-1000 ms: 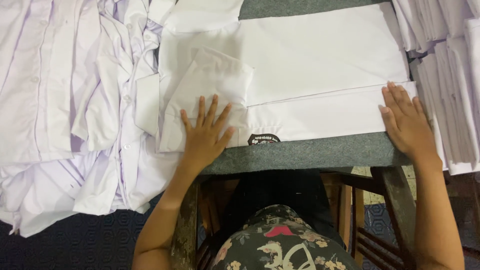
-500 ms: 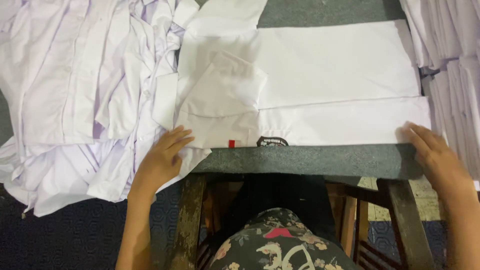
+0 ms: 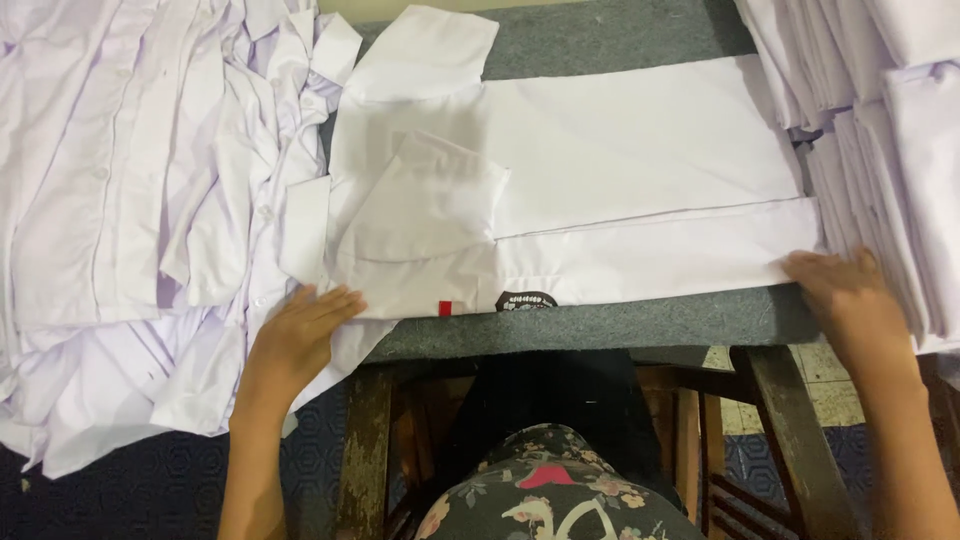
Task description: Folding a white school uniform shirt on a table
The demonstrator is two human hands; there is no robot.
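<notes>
White shirt (image 3: 600, 190) lies flat, partly folded, on grey felt-topped table (image 3: 620, 325); near long edge folded over into a band, short sleeve (image 3: 425, 205) folded onto the body at shirt's left end. Small red tag (image 3: 445, 308) and dark oval patch (image 3: 526, 301) sit on shirt's near hem, right at table edge.

Left hand (image 3: 295, 345) at shirt's near-left corner, fingers out flat, tips touching the hem, not gripping. Right hand (image 3: 850, 300) at shirt's near-right corner, fingers curled at the folded band's end; can't tell if it actually pinches the cloth.

Left of shirt: loose heap of white shirts (image 3: 130, 200), hanging off table. Right of shirt: stack of folded white shirts (image 3: 890, 130), touching its end. Wooden frame (image 3: 780, 430) under table, near-right of shirt.
</notes>
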